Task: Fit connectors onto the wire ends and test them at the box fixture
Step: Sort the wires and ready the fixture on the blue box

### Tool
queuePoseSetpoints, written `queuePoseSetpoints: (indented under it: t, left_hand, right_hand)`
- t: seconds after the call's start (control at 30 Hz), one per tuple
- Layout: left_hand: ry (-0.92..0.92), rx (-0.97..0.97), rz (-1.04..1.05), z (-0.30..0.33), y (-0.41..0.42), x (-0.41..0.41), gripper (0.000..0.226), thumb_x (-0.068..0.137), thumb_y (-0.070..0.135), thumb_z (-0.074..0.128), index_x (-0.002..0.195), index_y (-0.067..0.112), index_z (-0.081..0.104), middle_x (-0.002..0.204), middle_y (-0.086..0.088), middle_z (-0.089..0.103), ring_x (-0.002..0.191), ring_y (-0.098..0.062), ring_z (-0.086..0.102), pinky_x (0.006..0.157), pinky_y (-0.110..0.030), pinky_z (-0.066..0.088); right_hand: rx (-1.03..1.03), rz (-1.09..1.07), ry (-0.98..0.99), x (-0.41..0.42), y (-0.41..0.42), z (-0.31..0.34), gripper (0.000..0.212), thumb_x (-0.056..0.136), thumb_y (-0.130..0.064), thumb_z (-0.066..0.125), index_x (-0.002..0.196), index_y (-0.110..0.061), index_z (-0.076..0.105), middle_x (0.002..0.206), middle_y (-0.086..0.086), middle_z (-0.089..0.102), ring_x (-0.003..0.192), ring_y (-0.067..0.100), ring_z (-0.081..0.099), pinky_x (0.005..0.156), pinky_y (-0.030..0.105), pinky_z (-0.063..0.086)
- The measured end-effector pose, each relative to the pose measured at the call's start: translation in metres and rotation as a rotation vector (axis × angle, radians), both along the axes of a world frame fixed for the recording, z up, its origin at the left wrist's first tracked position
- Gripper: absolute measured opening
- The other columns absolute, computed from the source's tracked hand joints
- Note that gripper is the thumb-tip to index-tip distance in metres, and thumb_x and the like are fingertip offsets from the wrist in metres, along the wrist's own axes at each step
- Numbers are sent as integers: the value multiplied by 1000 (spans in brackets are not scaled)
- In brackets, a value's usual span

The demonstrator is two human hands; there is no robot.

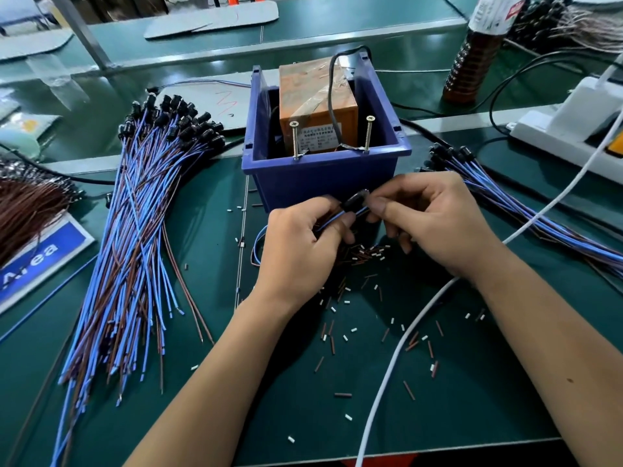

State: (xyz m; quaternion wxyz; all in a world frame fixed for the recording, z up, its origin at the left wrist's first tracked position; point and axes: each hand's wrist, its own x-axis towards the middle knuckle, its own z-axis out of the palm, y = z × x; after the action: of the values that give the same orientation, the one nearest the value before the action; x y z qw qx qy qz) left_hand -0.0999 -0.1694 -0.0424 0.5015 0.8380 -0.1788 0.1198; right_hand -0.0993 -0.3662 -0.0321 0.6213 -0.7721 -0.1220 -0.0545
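both my hands on one wire in front of the blue bin
left hand (296,244) pinches the blue-brown wire (337,219), its long axis rising rightward to the black connector (355,199) my right hand (435,224) grips; behind, the blue bin (323,176) holds a taped orange box (317,106) and two upright screws (295,139)

You hold one blue-and-brown wire pair (337,217) just in front of the blue box fixture (323,176), a black connector (355,199) at its end. Two upright screws (295,139) stand on the fixture's near rim. Loose sleeves (367,254) lie scattered beneath. Unfinished wires (135,264) lie fanned left; another bundle (526,210) lies right.
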Motion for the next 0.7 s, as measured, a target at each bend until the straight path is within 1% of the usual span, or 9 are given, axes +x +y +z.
queuePoseSetpoints:
  t: [0.07,0.1,0.17,0.23,0.27,0.33,0.43,0.57,0.7]
  left_hand:
    - [55,-21,-9,1,-1,-2,26,95,12,70,70,16,68,58,20,61,51,-1,51,53,-9,33]
    - [68,-31,-7,2,0,-2,27,95,13,70,69,16,68,57,19,61,49,-2,49,52,-10,32]
    - [73,-65,6,2,2,-1,27,96,17,69,68,17,68,61,10,67,50,-8,50,51,-22,39]
    - [73,-110,15,4,3,-1,25,96,20,67,71,18,69,67,3,71,58,-24,60,59,-40,48]
    - [77,-132,13,4,3,-1,24,96,22,66,73,18,70,69,3,73,63,-28,63,63,-44,50]
    - [87,-174,-5,6,2,-2,21,97,22,64,78,18,71,71,4,74,67,-29,66,68,-48,53]
    - [76,-223,-44,6,0,-4,20,99,21,63,81,18,71,72,2,74,69,-24,69,70,-49,56]
    - [61,-264,-50,5,-3,-6,20,100,20,62,81,22,69,74,1,75,69,-21,71,69,-46,58]
    - [-4,-309,4,7,-6,-9,18,102,16,62,87,12,70,79,3,77,73,-17,73,70,-40,60]
  right_hand:
    - [64,-37,-6,0,-2,1,14,94,-3,72,86,-12,77,72,9,72,52,18,56,38,25,43]
    - [103,-74,-15,0,-4,2,12,94,-3,72,85,-10,76,70,8,71,50,20,55,38,24,42]
    - [70,-145,-53,1,-10,3,12,95,-4,72,84,-8,75,68,6,70,49,22,55,38,26,43]
    - [-21,-150,-50,2,-13,3,9,94,-4,75,87,-10,76,69,5,71,49,20,58,39,28,45]
    - [-26,-122,-21,2,-13,2,9,92,-3,76,91,-11,76,71,6,72,49,18,58,38,29,46]
    - [19,-23,28,-1,-6,2,12,89,-3,79,98,-12,78,75,10,74,50,17,59,37,28,46]
    - [183,93,35,-6,10,-2,12,84,-15,82,96,-14,80,72,11,73,48,14,57,36,22,43]
    - [355,16,9,-7,26,-5,4,82,-18,80,86,-18,83,61,8,66,42,12,47,35,19,37]
    - [428,-13,0,-7,31,-3,2,84,-19,79,85,-19,82,60,8,65,40,10,44,36,17,34]
